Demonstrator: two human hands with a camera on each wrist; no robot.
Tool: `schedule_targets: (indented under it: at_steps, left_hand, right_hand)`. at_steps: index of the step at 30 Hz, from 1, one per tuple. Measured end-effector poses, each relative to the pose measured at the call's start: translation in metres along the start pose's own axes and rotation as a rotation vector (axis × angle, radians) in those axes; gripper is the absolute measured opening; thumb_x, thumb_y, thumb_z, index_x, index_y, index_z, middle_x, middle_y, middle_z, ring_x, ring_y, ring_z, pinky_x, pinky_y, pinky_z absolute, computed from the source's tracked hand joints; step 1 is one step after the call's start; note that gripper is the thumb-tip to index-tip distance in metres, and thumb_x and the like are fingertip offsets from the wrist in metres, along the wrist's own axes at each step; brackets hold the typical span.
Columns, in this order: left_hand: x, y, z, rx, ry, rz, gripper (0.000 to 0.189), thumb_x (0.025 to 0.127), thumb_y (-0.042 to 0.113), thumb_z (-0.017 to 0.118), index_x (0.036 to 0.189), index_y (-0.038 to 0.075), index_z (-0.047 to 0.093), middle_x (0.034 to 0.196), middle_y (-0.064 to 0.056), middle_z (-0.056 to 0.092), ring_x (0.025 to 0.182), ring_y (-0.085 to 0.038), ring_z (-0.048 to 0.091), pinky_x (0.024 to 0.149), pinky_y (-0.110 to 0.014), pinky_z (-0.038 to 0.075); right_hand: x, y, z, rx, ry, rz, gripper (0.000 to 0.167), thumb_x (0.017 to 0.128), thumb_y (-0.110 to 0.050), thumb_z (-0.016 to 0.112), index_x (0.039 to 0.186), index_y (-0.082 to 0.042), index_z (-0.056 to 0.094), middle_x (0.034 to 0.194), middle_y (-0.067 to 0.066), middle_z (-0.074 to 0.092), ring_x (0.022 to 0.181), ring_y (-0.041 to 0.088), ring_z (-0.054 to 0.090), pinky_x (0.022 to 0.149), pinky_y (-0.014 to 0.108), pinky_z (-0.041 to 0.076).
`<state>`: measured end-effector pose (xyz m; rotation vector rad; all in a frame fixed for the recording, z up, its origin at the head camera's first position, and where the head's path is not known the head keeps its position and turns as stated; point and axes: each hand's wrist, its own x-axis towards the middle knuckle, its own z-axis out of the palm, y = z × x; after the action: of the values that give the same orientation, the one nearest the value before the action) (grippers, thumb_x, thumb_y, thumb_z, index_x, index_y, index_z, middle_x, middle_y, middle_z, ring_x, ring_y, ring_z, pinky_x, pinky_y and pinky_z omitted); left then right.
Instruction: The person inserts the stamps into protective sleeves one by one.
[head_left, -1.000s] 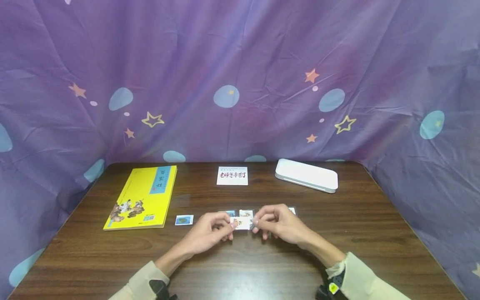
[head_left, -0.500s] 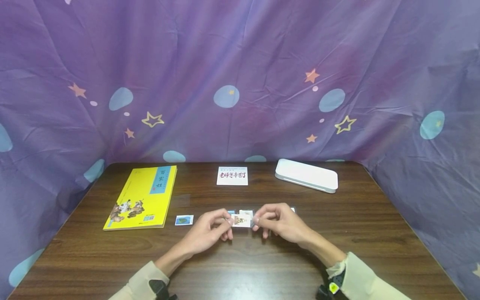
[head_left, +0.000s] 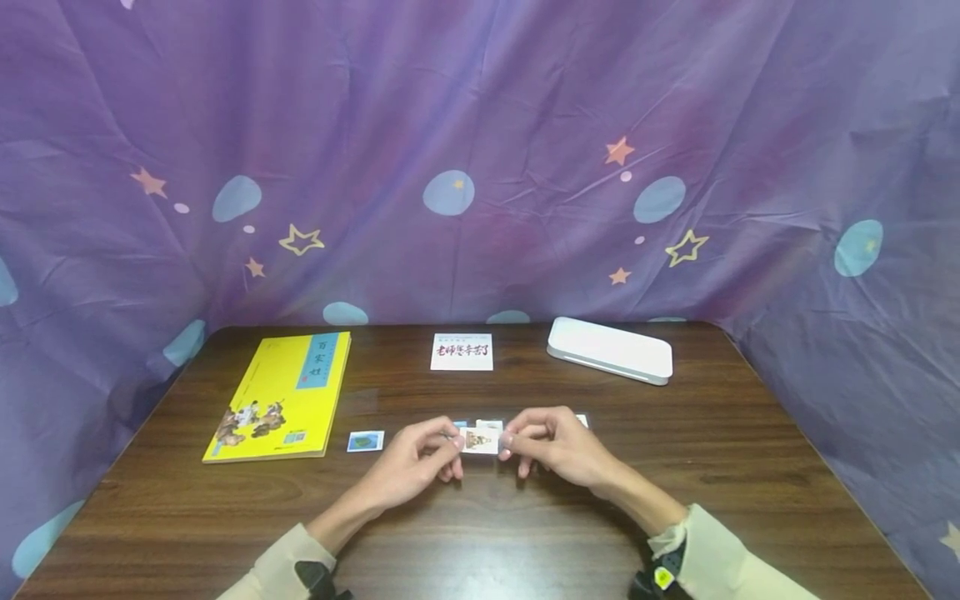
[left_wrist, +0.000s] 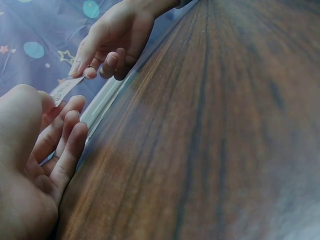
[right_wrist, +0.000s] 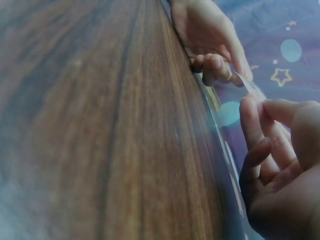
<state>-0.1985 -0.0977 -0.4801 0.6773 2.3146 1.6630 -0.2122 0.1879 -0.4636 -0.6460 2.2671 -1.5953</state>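
Between my two hands a small white-bordered stamp point(head_left: 479, 441) with a brownish picture is held just above the table. My left hand point(head_left: 416, 457) pinches its left edge between thumb and forefinger. At the opposite edge, the thumb and forefinger of my right hand point(head_left: 557, 447) pinch it too. Both wrist views show the stamp point(left_wrist: 65, 91) raised off the wood, with the other fingers loosely bent below. Just behind it lie more stamps point(head_left: 490, 425), partly covered by the hands and the held one. Another stamp point(head_left: 365, 441), blue and green, lies left of my left hand.
A yellow book point(head_left: 281, 396) lies at the left of the wooden table point(head_left: 480, 533). Toward the back are a white card with red writing point(head_left: 462, 352) and a white flat case point(head_left: 610, 350). A purple patterned cloth point(head_left: 480, 275) hangs behind.
The held stamp has risen slightly and been turned, so its picture now shows fully between the fingertips. My right fingertips have shifted a little on its edge. The head view has shifted slightly.
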Motion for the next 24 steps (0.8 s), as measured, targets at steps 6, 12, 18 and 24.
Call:
schedule_targets:
  at_steps: [6, 12, 18, 24]
  left_hand:
    - [-0.0002, -0.0005, -0.0004, -0.003, 0.004, 0.002, 0.019, 0.11, 0.024, 0.064, 0.114, 0.007, 0.07, 0.086, -0.01, 0.079, 0.077, -0.017, 0.071, 0.076, -0.029, 0.064]
    - [-0.0003, 0.0007, -0.001, -0.01, 0.003, 0.001, 0.018, 0.11, 0.025, 0.063, 0.114, 0.009, 0.07, 0.087, -0.011, 0.078, 0.077, -0.017, 0.071, 0.075, -0.03, 0.064]
    - [-0.0001, 0.0011, -0.0009, -0.009, 0.002, -0.001, 0.018, 0.111, 0.024, 0.063, 0.114, 0.009, 0.071, 0.087, -0.011, 0.078, 0.077, -0.017, 0.071, 0.075, -0.03, 0.064]
    - [-0.0002, 0.0002, -0.0002, -0.053, 0.002, 0.0, 0.02, 0.112, 0.025, 0.06, 0.116, 0.007, 0.07, 0.087, -0.014, 0.078, 0.076, -0.017, 0.07, 0.076, -0.031, 0.065]
  right_hand:
    - [0.0002, -0.0002, 0.0016, 0.022, -0.003, 0.012, 0.027, 0.105, -0.028, 0.073, 0.119, -0.005, 0.073, 0.101, 0.01, 0.084, 0.069, 0.019, 0.076, 0.055, 0.021, 0.05]
    - [0.0007, 0.0004, 0.0024, 0.046, -0.009, 0.015, 0.027, 0.105, -0.027, 0.073, 0.12, -0.004, 0.073, 0.101, 0.01, 0.084, 0.068, 0.018, 0.075, 0.054, 0.021, 0.049]
    - [0.0006, -0.0003, 0.0025, 0.047, -0.008, 0.008, 0.026, 0.105, -0.026, 0.073, 0.12, -0.005, 0.073, 0.101, 0.01, 0.084, 0.068, 0.018, 0.075, 0.054, 0.021, 0.05]
    - [0.001, -0.0001, 0.0006, 0.034, 0.021, 0.022, 0.026, 0.104, -0.028, 0.074, 0.118, -0.006, 0.074, 0.1, 0.012, 0.084, 0.067, 0.018, 0.074, 0.054, 0.021, 0.05]
